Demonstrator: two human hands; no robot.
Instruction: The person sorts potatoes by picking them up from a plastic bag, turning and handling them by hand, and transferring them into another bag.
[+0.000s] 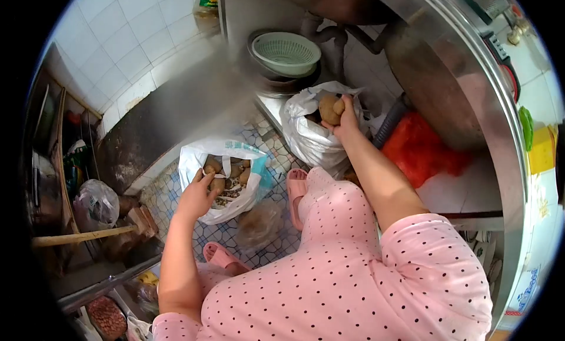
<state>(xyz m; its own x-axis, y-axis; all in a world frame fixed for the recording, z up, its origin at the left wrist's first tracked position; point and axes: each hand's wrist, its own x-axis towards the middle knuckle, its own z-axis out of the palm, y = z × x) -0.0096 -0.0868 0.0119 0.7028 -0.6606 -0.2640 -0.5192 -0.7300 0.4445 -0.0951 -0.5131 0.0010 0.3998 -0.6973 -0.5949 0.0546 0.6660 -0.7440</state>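
Note:
My right hand (347,118) is closed around a brown potato (329,109), with a smaller lump against it that may be a second potato. It is at the mouth of a white woven sack (312,142), whose inside is mostly hidden. On the left, my left hand (197,195) reaches into a white plastic bag (189,159), fingers apart. Several potatoes (245,176) lie in that bag, along with small loose bits at the bottom. The fingertips are beside one of those potatoes; whether they touch it I cannot tell.
A pale green basket (286,53) sits on stacked dark pans behind the sack. To the right are a grey hose (389,126) and a red plastic bag (421,149). A clear plastic bag (259,226) lies on the tiled floor near my pink slippers (296,191). A wooden stick (82,238) juts in from the left.

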